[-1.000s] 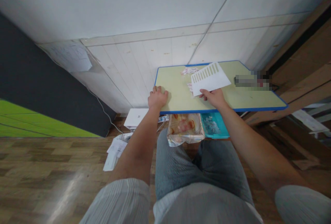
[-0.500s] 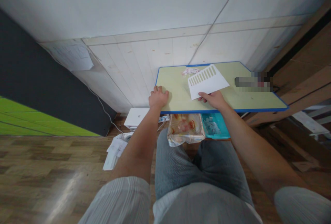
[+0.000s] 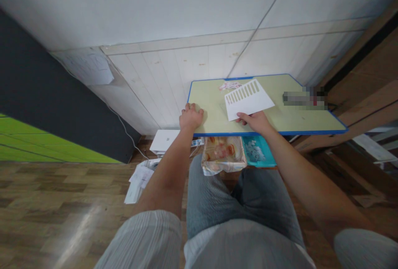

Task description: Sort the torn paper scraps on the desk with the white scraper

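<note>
My right hand (image 3: 253, 120) pinches the near edge of a white card (image 3: 251, 105), thumb on top. The card is tilted above the tabletop and has a row of slot-like strips along its far side, in the table's pale green-yellow tone; I cannot tell whether they are cut-outs or print. With fingers spread, my left hand (image 3: 190, 116) rests on the left edge of the small blue-rimmed table (image 3: 211, 126). Behind the card lies a small pile of pinkish-white pieces (image 3: 230, 86), too small to make out.
Below the table's front edge are a cloth-lined basket (image 3: 224, 167) and a turquoise bin (image 3: 264, 159) holding clear bits. A pixelated object (image 3: 298, 98) lies at the table's right. A white box (image 3: 164, 139) and papers (image 3: 141, 177) are on the floor at left. A wall stands behind.
The right hand and the card have shifted very slightly left. My left hand keeps its place on the table edge.
</note>
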Demonstrator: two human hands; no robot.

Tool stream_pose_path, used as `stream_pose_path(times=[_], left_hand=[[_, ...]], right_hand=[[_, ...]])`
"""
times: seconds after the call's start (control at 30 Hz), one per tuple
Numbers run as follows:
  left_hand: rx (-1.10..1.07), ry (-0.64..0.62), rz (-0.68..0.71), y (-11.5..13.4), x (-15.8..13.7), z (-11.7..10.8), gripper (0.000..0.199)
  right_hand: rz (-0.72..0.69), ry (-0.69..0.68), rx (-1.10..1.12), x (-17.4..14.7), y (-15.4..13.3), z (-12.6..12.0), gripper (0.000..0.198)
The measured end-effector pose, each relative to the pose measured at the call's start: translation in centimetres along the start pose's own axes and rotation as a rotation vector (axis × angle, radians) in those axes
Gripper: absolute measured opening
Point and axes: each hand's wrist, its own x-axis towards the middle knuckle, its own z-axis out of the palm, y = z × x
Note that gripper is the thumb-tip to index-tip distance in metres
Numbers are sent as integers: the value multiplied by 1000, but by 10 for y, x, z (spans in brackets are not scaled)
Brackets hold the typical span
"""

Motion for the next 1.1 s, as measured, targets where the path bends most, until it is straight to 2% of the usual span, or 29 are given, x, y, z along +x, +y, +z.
stream_pose_path(times=[0.33,0.6,0.73,0.9,1.1], left_hand=[[1,-3,1,0,0,-1,64],[-2,7,6,-1,1,1,65],[1,12,8,-1,1,2,64],[3,8,6,-1,1,2,64],[1,9,4,-1,1,1,65]], right_hand=[[4,-57,4,-2,-4,-3,55],[-1,-66,20,-4,-2,10,53],[13,-84,58,-6,-2,8,60],[22,-99,63,-8,-5,6,51],[33,-80,89,-10,-6,1,55]])
